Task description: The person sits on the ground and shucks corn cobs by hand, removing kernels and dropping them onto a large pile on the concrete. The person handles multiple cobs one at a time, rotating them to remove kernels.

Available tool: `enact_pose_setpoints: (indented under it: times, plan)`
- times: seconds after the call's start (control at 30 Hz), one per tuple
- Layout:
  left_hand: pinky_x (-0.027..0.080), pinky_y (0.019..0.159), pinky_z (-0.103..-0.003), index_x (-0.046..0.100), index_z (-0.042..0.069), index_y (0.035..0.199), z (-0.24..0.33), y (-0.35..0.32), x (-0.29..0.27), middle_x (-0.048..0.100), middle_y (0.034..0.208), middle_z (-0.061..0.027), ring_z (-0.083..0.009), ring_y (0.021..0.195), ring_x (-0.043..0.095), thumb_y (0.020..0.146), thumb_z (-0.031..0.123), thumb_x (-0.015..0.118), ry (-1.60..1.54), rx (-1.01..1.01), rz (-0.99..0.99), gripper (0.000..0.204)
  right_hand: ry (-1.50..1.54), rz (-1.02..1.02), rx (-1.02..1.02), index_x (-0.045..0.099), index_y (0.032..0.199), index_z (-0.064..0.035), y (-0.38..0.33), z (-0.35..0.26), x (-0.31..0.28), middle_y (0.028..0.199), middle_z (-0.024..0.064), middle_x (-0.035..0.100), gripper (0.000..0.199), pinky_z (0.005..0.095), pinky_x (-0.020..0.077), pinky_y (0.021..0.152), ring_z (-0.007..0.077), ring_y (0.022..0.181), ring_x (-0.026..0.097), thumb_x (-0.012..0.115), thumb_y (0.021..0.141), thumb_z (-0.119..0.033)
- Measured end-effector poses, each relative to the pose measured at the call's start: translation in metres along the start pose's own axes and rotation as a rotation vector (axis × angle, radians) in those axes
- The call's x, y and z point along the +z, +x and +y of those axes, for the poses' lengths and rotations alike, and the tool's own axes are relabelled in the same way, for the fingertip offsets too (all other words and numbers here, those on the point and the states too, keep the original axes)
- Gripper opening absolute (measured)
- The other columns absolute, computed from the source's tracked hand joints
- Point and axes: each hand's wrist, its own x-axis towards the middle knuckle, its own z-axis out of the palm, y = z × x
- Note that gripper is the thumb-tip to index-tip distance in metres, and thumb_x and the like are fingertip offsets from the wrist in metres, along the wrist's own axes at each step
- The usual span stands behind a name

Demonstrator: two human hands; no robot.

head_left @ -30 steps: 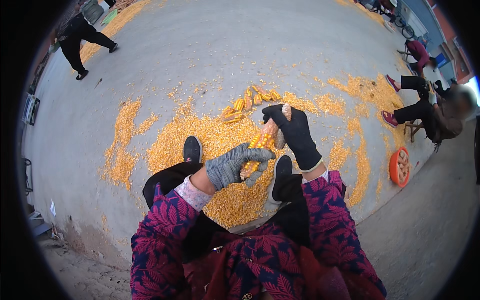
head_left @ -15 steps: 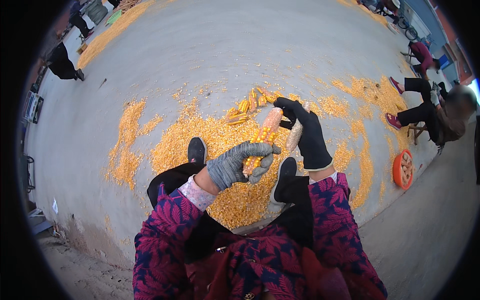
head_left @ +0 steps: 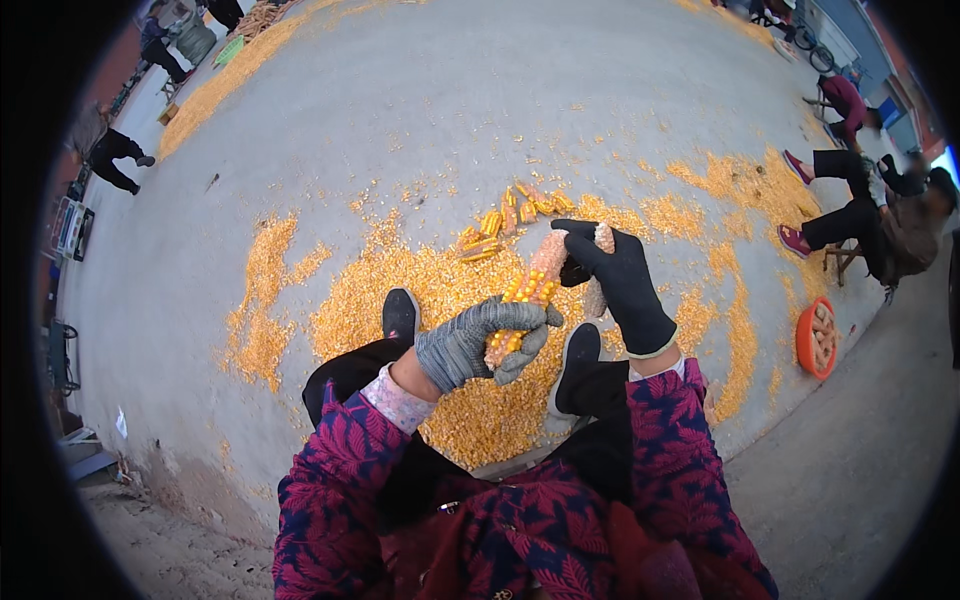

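Over concrete, left hand (gloved) encircles cob.

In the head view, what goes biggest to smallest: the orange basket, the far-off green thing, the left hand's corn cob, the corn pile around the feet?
1. Corn pile
2. Orange basket and corn cob: too alike to rank
3. Green thing

Right fingers no longer wrapped over partly shelled cob; now right by its tip, contact unclear, upper end exposed. Bare cob in right fingers has come away from it. Walking person, far beyond left fingers, moved farther left.
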Motion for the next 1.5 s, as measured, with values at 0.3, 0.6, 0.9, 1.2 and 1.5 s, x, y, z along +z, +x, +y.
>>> enact_pose_setpoints:
  times: [0.3,0.6,0.9,1.2,1.5]
  plan:
    - [0.043,0.050,-0.023,0.051,0.002,0.114,-0.006,0.001,-0.022,0.052,0.067,-0.0018,-0.0102,0.050,0.051,0.090,0.019,0.049,1.186,0.768,-0.179,0.029,-0.468,0.182,-0.252,0.065,0.092,0.0018,0.000,0.025,0.004,0.072,0.0048,0.064,0.019,0.0260,0.0478,0.059,0.0133,0.064,0.060,0.060,0.080,-0.012]
    - [0.045,0.051,-0.024,0.046,0.001,0.113,-0.001,0.005,0.000,0.054,0.076,-0.0039,-0.0103,0.064,0.055,0.086,0.030,0.058,0.325,0.322,0.149,0.041,0.197,0.067,-0.025,0.053,0.115,0.0031,-0.002,0.010,0.022,0.101,0.0153,0.061,0.041,0.0326,0.0523,0.063,0.0208,0.081,0.063,0.054,0.085,-0.025]
    - [0.048,0.075,-0.025,0.040,0.005,0.122,-0.007,0.029,-0.034,0.056,0.104,-0.0052,-0.0126,0.091,0.054,0.084,0.026,0.063,0.362,0.656,0.571,0.049,0.142,-0.098,0.029,0.052,0.110,-0.0009,-0.014,0.051,0.069,0.092,0.0050,0.059,0.032,0.0276,0.0470,0.071,0.0137,0.082,0.058,0.053,0.088,-0.024]
    - [0.049,0.083,-0.033,0.048,0.004,0.114,0.040,0.012,-0.032,0.062,0.093,-0.0090,-0.0202,0.092,0.060,0.085,0.020,0.060,0.224,0.855,0.473,0.036,-0.179,-0.133,-0.134,0.049,0.120,-0.0002,-0.011,0.045,0.057,0.107,0.0079,0.058,0.046,0.0286,0.0432,0.084,0.0164,0.097,0.055,0.063,0.078,-0.008]
    - [0.051,0.069,-0.032,0.053,0.006,0.082,0.045,0.030,-0.053,0.060,0.077,-0.0095,-0.0200,0.073,0.060,0.083,0.014,0.062,-0.262,1.054,0.659,0.012,-0.492,0.199,-0.657,0.049,0.120,-0.0012,-0.005,0.036,0.067,0.118,0.0152,0.052,0.046,0.0363,0.0374,0.095,0.0275,0.113,0.048,0.065,0.078,-0.012]
